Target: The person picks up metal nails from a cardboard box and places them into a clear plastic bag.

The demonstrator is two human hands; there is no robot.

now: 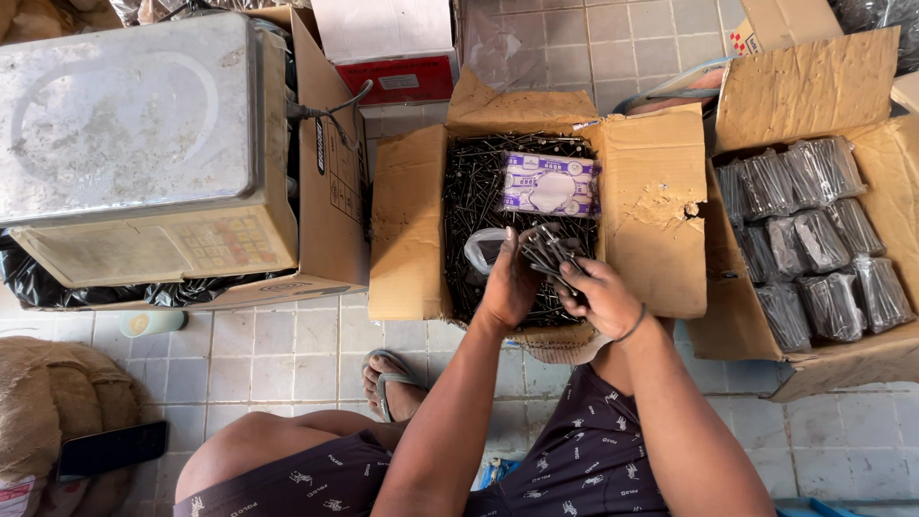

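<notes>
Weighing scale [144, 144] far left, atop carton. Left hand [507, 282] closed round clear plastic bag [483, 251], over open nail box [536, 225]. Right hand [598, 297] just beside, gripping bunch of dark nails [548, 251] at bag mouth. Carton of bagged nails [814, 239] far right.

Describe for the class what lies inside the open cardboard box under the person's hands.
The middle cardboard box holds loose dark nails, with a flat purple-and-white packet lying on them. The left hand and right hand grip a bunch of nails and hide what lies beneath; the box bottom is covered.
</notes>
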